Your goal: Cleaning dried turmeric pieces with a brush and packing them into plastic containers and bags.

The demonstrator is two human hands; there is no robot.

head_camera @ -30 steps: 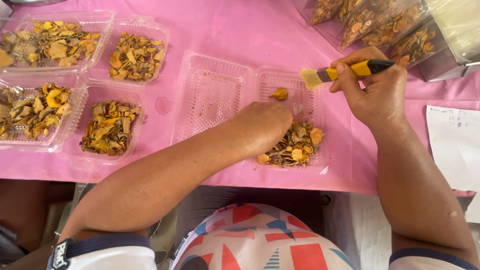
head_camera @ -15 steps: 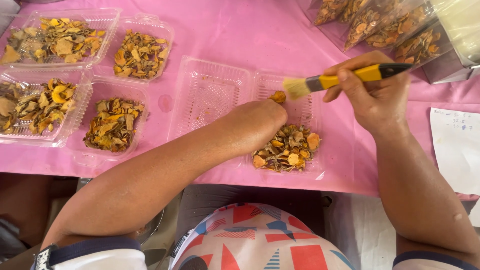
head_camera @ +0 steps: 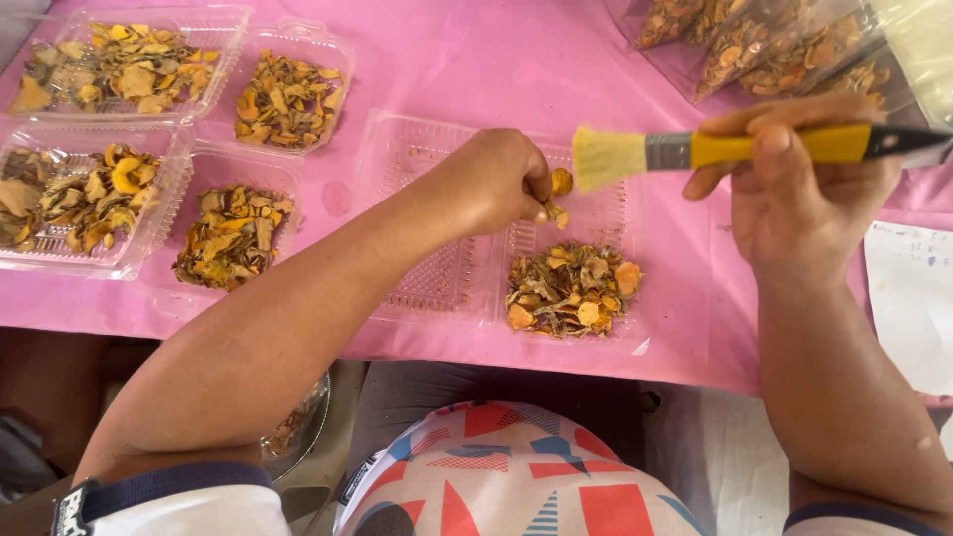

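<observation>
Step in hand, as judged: brushing 1 dried slice. The left hand point(head_camera: 501, 184) pinches an orange-yellow slice point(head_camera: 562, 182) above the open clear clamshell tray point(head_camera: 417, 213), near the surface's front edge. The right hand point(head_camera: 809, 194) grips a yellow-handled brush point(head_camera: 695, 151), bristles just beside the slice. Next move calls for light bristle contact.

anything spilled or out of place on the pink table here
Nothing stands out. The dried slices sit inside their clear trays, with none loose on the pink cloth. The left hand holds a slice over the open tray; the right hand holds a yellow brush level beside it.
</observation>
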